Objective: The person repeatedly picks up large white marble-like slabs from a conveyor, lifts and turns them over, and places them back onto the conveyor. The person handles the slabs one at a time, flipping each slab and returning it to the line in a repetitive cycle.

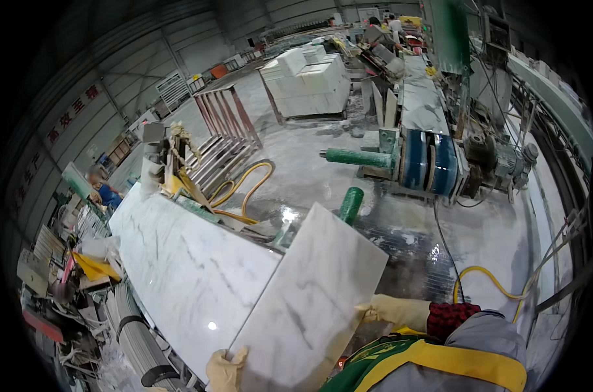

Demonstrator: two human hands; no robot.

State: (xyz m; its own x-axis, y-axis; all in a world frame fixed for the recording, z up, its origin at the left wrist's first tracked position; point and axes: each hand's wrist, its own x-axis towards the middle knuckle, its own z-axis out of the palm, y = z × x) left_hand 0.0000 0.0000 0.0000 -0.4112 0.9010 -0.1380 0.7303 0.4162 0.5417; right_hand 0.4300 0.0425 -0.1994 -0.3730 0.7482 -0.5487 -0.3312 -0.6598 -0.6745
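Note:
A white, grey-veined marble slab (313,287) is between my two gloved hands. My left hand (226,370) grips its near left corner, the thumb on the upper face. At the right edge, my right hand (383,310) has its fingers closed on the rim; the fingers underneath are hidden. Along its left side the slab meets or slightly overlaps a larger polished marble slab (185,255) lying on a bench. Whether the held slab rests on anything below cannot be made out. Just past its far corner a green roller (352,204) sticks out.
A conveyor with blue rollers (427,163) carries marble (424,98) at the right. Yellow hoses (489,274) lie on the wet floor. Stacked white blocks (309,85) and a metal rack (228,114) stand farther off. A person in blue (107,193) is at far left.

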